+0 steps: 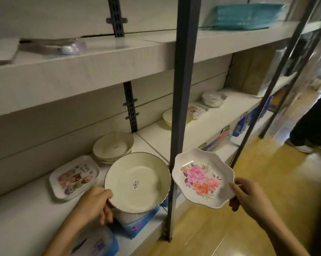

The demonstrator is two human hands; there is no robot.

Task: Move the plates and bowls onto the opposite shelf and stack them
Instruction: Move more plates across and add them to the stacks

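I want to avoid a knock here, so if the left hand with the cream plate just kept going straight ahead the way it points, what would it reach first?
Probably the stack of cream bowls at the back of the shelf. The cream plate in the left hand would likely meet it before the hand does, though depth is hard to judge.

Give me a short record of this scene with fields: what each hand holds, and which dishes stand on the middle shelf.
left hand: holds cream bowl by its rim
right hand: holds flowered plate by its edge
middle shelf: cartoon trays, stack of cream bowls, further dishes to the right
upper shelf: teal basket
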